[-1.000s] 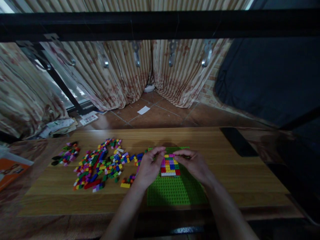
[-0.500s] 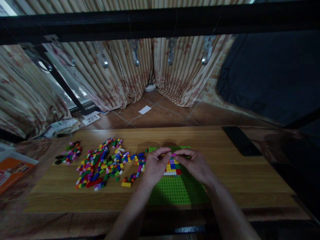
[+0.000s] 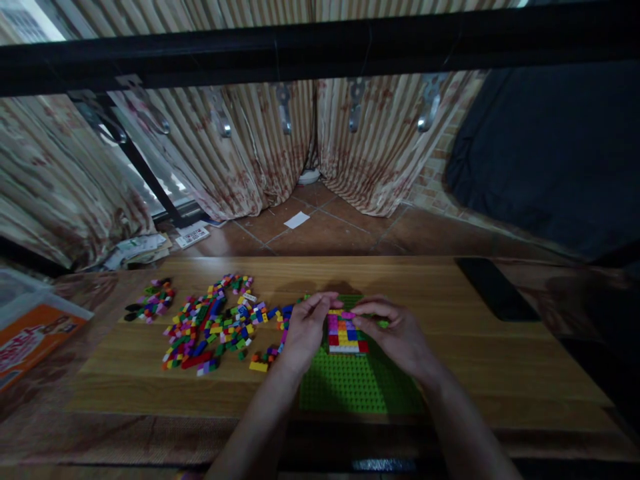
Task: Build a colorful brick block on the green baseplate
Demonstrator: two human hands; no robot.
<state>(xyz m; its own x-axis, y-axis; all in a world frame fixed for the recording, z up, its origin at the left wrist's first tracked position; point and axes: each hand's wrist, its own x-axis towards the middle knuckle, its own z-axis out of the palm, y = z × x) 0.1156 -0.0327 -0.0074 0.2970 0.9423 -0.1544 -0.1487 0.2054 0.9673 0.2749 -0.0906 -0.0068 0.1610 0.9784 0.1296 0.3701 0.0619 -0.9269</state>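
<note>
Right at the far middle of the green baseplate [image 3: 350, 383] stands one small block of stacked bricks [image 3: 344, 332], rows of pink, yellow, orange, blue, green and red over a white strip. Both hands meet over its top edge: the left hand [image 3: 304, 330] and the right hand [image 3: 395, 333] each have their fingertips drawn narrow on the topmost row, though whether either pinches a loose brick I cannot tell. Such bricks are judged light, rigid and a little slippery, best taken by the short sides between thumb and forefinger and pressed straight down. Left of the plate lies one broad scatter of loose bricks [image 3: 215, 327], too many to count, and one smaller heap [image 3: 153, 301] beyond. One dark phone [image 3: 496, 290] rests on the wooden table [image 3: 500, 360], far right.
</note>
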